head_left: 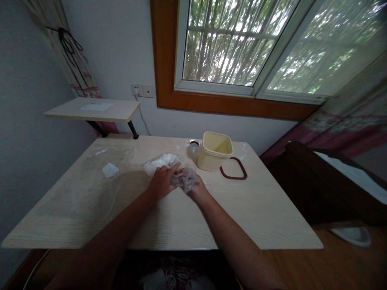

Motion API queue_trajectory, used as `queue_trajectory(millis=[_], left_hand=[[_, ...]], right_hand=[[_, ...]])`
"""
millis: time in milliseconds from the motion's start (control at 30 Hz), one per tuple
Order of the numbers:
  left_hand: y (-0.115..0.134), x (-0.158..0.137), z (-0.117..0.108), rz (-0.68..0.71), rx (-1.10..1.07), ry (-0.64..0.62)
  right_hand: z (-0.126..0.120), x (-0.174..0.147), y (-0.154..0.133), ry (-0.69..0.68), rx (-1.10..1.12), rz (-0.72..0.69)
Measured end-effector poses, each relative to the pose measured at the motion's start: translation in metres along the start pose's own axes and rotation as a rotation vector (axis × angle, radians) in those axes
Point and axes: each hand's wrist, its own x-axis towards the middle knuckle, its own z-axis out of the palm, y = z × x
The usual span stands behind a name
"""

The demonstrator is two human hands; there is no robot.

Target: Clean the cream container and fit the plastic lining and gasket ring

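Note:
A clear plastic bag with white contents (165,160) lies on the table in front of me. Its crumpled, gathered end bunches up between my two hands. My left hand (161,182) is closed on the bag near the filled part, with one finger stretched along it. My right hand (197,188) grips the loose crumpled plastic, which hides most of its fingers. Just beyond my right hand stands a cream square tub (211,155), open at the top. A dark red square ring (234,177) lies beside the tub on its right.
A clear sheet of plastic (81,189) covers the table's left part, with a small white packet (110,170) on it. Behind the tub's left side is a clear roundish item with a dark ring (194,143). A raised shelf (93,109) stands at the back left.

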Motion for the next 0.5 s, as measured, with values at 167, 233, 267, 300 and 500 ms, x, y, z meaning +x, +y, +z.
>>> queue_trajectory(millis=[167,233,267,300,500], left_hand=[[-0.003,0.002,-0.010,-0.021,0.149,-0.031],[-0.003,0.002,-0.013,-0.026,0.197,-0.014],[-0.004,0.002,-0.015,-0.032,0.220,-0.008],[-0.004,0.002,-0.017,-0.040,0.238,0.000],[-0.007,0.001,-0.023,-0.112,0.291,0.054]], right_hand=[[-0.006,-0.002,-0.009,0.004,0.025,-0.144],[-0.009,-0.001,-0.008,0.032,0.020,-0.164],[-0.011,-0.001,-0.008,0.044,0.019,-0.159],[-0.012,0.000,-0.006,0.059,0.023,-0.150],[-0.010,0.002,0.001,0.081,0.155,-0.061]])
